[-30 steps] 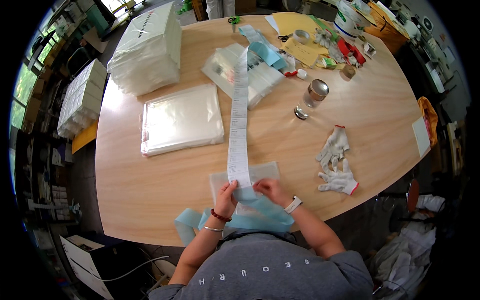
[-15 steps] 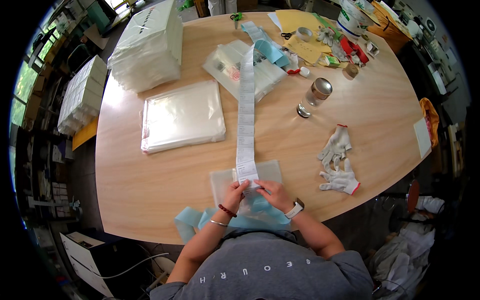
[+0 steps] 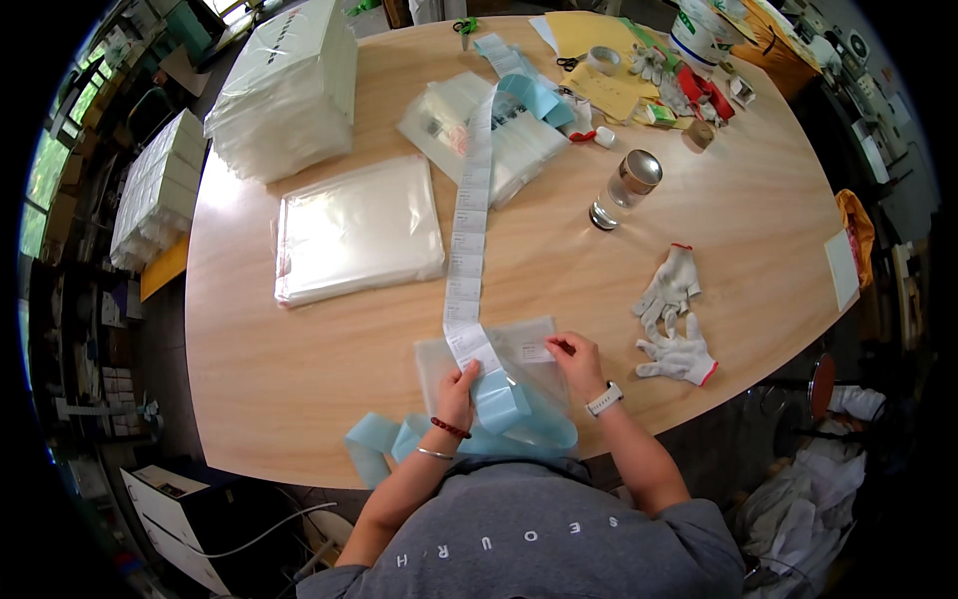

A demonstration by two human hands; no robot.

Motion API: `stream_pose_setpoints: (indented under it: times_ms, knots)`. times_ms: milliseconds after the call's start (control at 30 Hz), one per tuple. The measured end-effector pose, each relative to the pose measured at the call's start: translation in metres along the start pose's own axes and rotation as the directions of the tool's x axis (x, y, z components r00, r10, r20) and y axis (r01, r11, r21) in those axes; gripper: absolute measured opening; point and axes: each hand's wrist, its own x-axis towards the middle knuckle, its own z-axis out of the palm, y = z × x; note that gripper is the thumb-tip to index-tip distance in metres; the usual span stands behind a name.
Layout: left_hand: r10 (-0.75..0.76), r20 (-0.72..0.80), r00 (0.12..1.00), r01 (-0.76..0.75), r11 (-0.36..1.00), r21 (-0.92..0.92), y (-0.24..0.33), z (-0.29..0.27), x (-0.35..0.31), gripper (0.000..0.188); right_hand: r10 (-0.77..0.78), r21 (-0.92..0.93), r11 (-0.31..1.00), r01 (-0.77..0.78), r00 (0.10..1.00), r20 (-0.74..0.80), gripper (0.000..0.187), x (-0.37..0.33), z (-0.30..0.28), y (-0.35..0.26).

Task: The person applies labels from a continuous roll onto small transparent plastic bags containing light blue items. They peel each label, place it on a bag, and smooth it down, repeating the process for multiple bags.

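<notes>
A long strip of white labels (image 3: 465, 258) runs from the far side of the table down to me, its backing light blue. My left hand (image 3: 456, 395) is closed on the near part of this strip, where the bare blue backing (image 3: 499, 401) curls toward my lap. Between thumb and fingers, my right hand (image 3: 577, 361) pinches a single small white label (image 3: 536, 349). That label is over a clear plastic bag (image 3: 547, 331) lying in front of me; whether it touches the bag I cannot tell. The strip and my left hand hide part of the bag.
A flat stack of clear bags (image 3: 359, 232) lies to the left, below a tall wrapped stack (image 3: 284, 95). More bags (image 3: 519, 150) lie under the strip's far end. To the right are a glass bottle (image 3: 625, 190) and white work gloves (image 3: 677, 349). Green-handled scissors (image 3: 464, 28) lie far back.
My right hand has moved right, away from the strip, with a single label peeled off. My left hand has shifted slightly left with the strip, whose near part now slants and shows bare blue backing.
</notes>
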Motion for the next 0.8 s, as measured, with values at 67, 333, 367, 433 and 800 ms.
stream_pose_setpoints:
  times_ms: [67, 333, 367, 433, 800]
  knots:
    - [0.008, -0.007, 1.000, -0.008, 1.000, 0.019, -0.001, 0.000, 0.000, 0.024, 0.005, -0.025, 1.000, -0.005, 0.999, 0.031, 0.011, 0.009, 0.003, 0.011]
    - [0.001, -0.001, 1.000, -0.001, 0.997, 0.077, -0.003, -0.002, 0.000, 0.023, -0.114, -0.211, 0.970, 0.121, 0.993, 0.043, 0.016, 0.020, 0.020, 0.029]
    - [0.004, -0.003, 1.000, -0.004, 0.996, 0.084, -0.004, -0.003, 0.000, 0.023, -0.174, -0.332, 0.925, 0.185, 0.983, 0.064, 0.017, 0.019, 0.022, 0.023]
    - [0.014, -0.003, 1.000, -0.013, 0.994, 0.105, -0.002, -0.003, -0.002, 0.023, -0.285, -0.546, 0.780, 0.304, 0.951, 0.122, 0.021, 0.014, 0.023, 0.002]
    - [0.006, 0.035, 0.999, -0.010, 0.994, 0.108, -0.002, -0.006, -0.001, 0.023, -0.169, -0.445, 0.859, 0.255, 0.960, 0.225, 0.013, 0.048, -0.005, 0.015]
